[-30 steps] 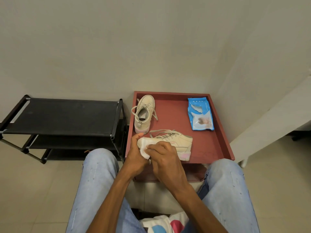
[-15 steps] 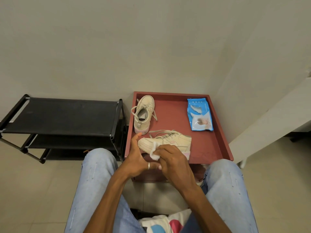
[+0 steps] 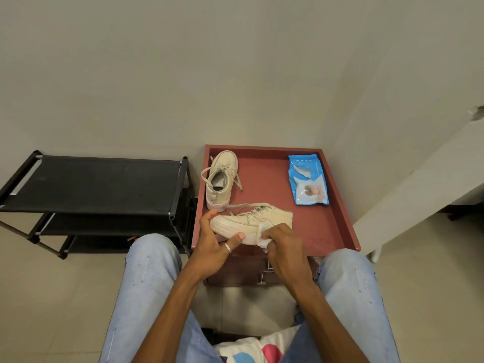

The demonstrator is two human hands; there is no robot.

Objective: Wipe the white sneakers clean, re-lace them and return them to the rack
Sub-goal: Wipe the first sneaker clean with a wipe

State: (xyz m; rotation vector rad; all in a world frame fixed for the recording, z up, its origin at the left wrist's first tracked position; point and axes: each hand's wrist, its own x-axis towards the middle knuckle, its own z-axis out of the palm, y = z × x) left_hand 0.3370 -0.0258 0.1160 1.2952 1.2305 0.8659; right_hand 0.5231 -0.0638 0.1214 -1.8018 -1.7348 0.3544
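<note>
White sneaker (image 3: 252, 220) sits at the counter's (image 3: 337, 205) near edge. The left hand (image 3: 213, 243) grips its toe, and the right hand (image 3: 284, 247) pinches a wipe (image 3: 262, 241) against its side. It looks light, with a stiff sole and soft upper, so toe or heel gives the surest hold. Its mate (image 3: 221, 179) stands at the counter's far-left corner.

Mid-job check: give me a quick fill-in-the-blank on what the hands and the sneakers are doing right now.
The right hand presses a white ___ against the held sneaker. The left hand grips that sneaker at its ___ end. The wipes pack on the red table is ___ in colour. The black rack stands on the person's ___ side.
Missing: wipe; toe; blue; left.
</note>
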